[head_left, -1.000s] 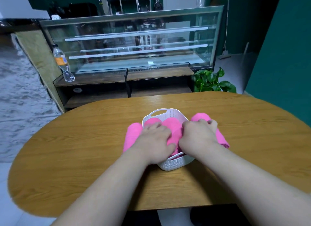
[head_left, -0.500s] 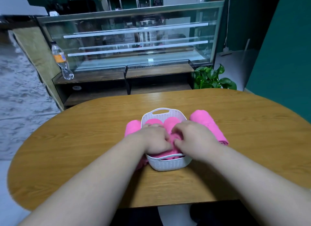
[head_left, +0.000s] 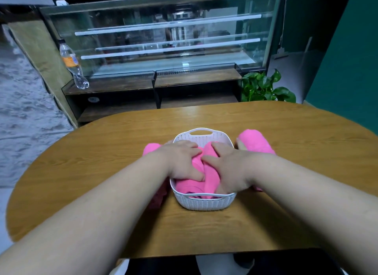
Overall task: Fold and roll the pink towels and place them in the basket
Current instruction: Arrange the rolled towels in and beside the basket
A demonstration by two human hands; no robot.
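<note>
Pressing the towels down into the basket

In the basket (head_left: 204,202), at the middle of the table (head_left: 98,172), the towels (head_left: 194,185) sit under both palms: left hand (head_left: 183,161) and right hand (head_left: 226,165) lie flat, fingers spread, clamped on nothing. Best to push evenly from the near rim towards the far handle, so the rolls seat low without unwinding and the light basket does not tip. A left roll (head_left: 151,149) and a right roll (head_left: 256,141) wait just beside it and will need room. Far left stands a bottle (head_left: 71,64)
</note>
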